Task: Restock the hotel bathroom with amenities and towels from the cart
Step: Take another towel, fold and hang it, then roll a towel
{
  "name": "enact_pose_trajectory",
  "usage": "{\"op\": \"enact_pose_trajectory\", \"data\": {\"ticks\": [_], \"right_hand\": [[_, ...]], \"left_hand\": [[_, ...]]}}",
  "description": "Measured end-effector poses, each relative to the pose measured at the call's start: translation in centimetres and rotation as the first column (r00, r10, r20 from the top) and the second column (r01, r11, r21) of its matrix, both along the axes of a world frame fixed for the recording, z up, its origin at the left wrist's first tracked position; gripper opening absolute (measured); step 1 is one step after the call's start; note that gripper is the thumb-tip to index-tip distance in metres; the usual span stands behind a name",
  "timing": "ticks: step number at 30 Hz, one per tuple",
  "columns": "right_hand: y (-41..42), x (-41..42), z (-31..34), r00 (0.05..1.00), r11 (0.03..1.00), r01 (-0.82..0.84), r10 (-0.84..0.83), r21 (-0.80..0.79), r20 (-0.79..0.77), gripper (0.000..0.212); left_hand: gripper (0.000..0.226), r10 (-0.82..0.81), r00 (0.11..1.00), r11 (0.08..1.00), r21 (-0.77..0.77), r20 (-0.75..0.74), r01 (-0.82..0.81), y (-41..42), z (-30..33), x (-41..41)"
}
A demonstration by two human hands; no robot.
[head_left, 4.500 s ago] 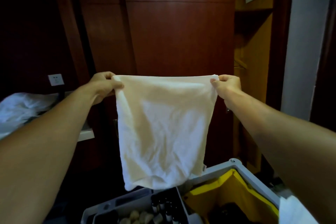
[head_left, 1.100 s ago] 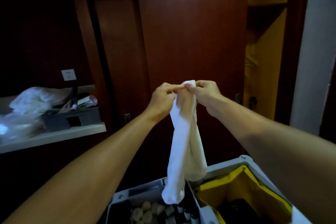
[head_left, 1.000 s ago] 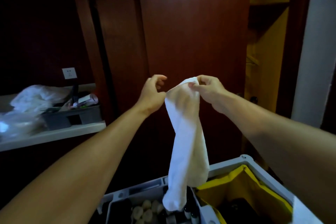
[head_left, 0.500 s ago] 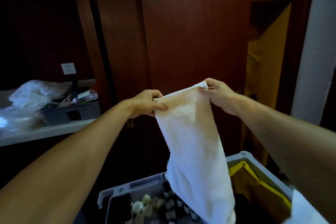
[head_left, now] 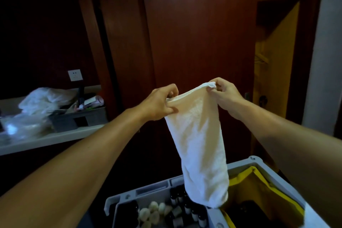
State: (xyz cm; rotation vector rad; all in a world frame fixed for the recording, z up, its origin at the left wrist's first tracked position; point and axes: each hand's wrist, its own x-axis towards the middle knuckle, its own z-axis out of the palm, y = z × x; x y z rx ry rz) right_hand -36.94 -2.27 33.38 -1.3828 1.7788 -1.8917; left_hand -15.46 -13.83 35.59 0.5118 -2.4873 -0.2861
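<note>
The white towel (head_left: 199,146) hung folded lengthwise in the air above the cart (head_left: 240,166), its top edge stretched between two hands and sloping up toward the right. The left hand (head_left: 160,104) was closed on the lower left corner, thumb and fingers pinched into the cloth; the right hand (head_left: 223,90) pinched the bunched upper right corner between thumb and fingertips. The towel's free lower end dangled just over the divide between the cart's two compartments, whether it touched anything there could not be told.

Below it, the grey amenity tray (head_left: 118,201) held small dark bottles (head_left: 185,207) and pale rounded items (head_left: 151,211); no label on them could be read. To the right, the yellow bag (head_left: 262,183) lined the other compartment, its inside dark. A white cloth edge (head_left: 314,216) showed at the bottom right corner.

Behind the towel stood dark reddish wood panelling (head_left: 199,42), well apart from the hands, with open air around the cloth on both sides. To the left, a pale counter (head_left: 55,137) carried a crumpled plastic bag (head_left: 38,100) and a grey tray (head_left: 81,118) of blurred items, under a white wall socket (head_left: 75,75). No writing was legible anywhere.
</note>
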Motion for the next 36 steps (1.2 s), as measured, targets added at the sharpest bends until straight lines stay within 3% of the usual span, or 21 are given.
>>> {"op": "enact_pose_trajectory", "data": {"ticks": [4,7,10,12,14,16,18,19,21,23,25,26,28,30,33,35,36], "right_hand": [[0.1,-0.2,-0.1,1.0,1.0,-0.002,0.002,0.003,0.001,0.009],[0.2,0.0,-0.4,1.0,1.0,-0.018,0.018,0.008,0.013,0.009],[0.4,0.0,-0.4,1.0,1.0,-0.018,0.018,0.003,0.015,0.01],[0.5,-0.2,-0.3,1.0,1.0,-0.021,0.021,0.015,0.009,0.011],[0.5,-0.4,-0.4,0.999,0.999,-0.033,0.032,0.036,0.011,0.012],[0.5,-0.9,-0.5,0.999,0.997,0.028,-0.026,0.076,-0.019,0.013],[0.7,-1.6,-0.4,0.945,0.952,0.254,-0.207,0.169,-0.254,0.019],[0.8,-1.6,-0.2,0.886,0.91,0.363,-0.271,0.199,-0.376,0.023],[0.9,-1.1,0.3,0.874,0.905,0.373,-0.269,0.204,-0.404,0.022],[0.8,-0.1,0.9,0.982,0.972,0.133,-0.103,0.195,-0.157,0.016],[1.3,1.0,1.3,0.966,0.968,-0.188,0.152,0.164,0.208,0.012],[1.5,1.1,1.4,0.94,0.957,-0.25,0.204,0.148,0.272,0.012],[1.4,1.3,1.5,0.976,0.965,-0.187,0.163,0.181,0.141,0.011],[1.0,1.8,1.6,0.991,0.976,-0.13,0.129,0.176,0.015,0.012],[0.2,2.8,1.6,0.996,0.99,-0.057,0.065,0.131,-0.057,0.016],[-0.2,3.4,1.5,0.98,0.978,-0.19,0.184,0.089,0.075,0.015],[-0.3,3.8,1.4,0.949,0.961,-0.273,0.26,0.049,0.178,0.015]], "left_hand": [[0.038,0.021,1.0,0.998,-0.064,0.014,-0.02,-0.4,-0.7,-0.3],[0.03,0.004,0.998,1.0,-0.002,0.06,-0.004,-0.3,-1.0,-0.6],[0.023,0.041,0.976,0.999,-0.03,0.213,-0.035,-0.4,-1.1,-0.5],[0.022,0.137,0.917,0.984,-0.156,0.375,-0.083,-0.4,-1.0,-0.3],[0.027,0.275,0.833,0.908,-0.415,0.48,-0.061,0.1,-0.5,-0.1],[0.031,0.353,0.83,0.782,-0.623,0.432,-0.009,0.7,0.5,0.0],[0.028,0.334,0.896,0.744,-0.665,0.291,-0.061,1.0,1.6,-0.2],[0.027,0.328,0.92,0.763,-0.635,0.216,-0.123,1.0,2.1,-0.4],[0.028,0.337,0.937,0.854,-0.451,0.097,-0.26,0.9,3.0,-0.9],[0.027,0.221,0.975,0.975,-0.013,-0.017,-0.222,0.4,3.8,-1.2],[0.021,0.098,0.981,0.927,0.374,-0.166,-0.029,0.1,4.3,-1.0],[0.017,0.104,0.969,0.892,0.452,-0.224,0.008,-0.1,4.3,-0.9],[0.005,0.199,0.935,0.891,0.452,-0.293,-0.048,-0.7,3.8,-0.8],[0.021,0.288,0.912,0.924,0.334,-0.292,-0.185,-1.0,3.1,-0.9],[0.041,0.39,0.9,0.905,-0.1,-0.196,-0.414,-0.5,1.9,-0.9],[0.039,0.4,0.876,0.88,-0.153,-0.269,-0.449,-0.6,1.2,-1.0],[0.035,0.385,0.863,0.908,-0.032,-0.326,-0.417,-0.7,1.4,-1.2]]}}
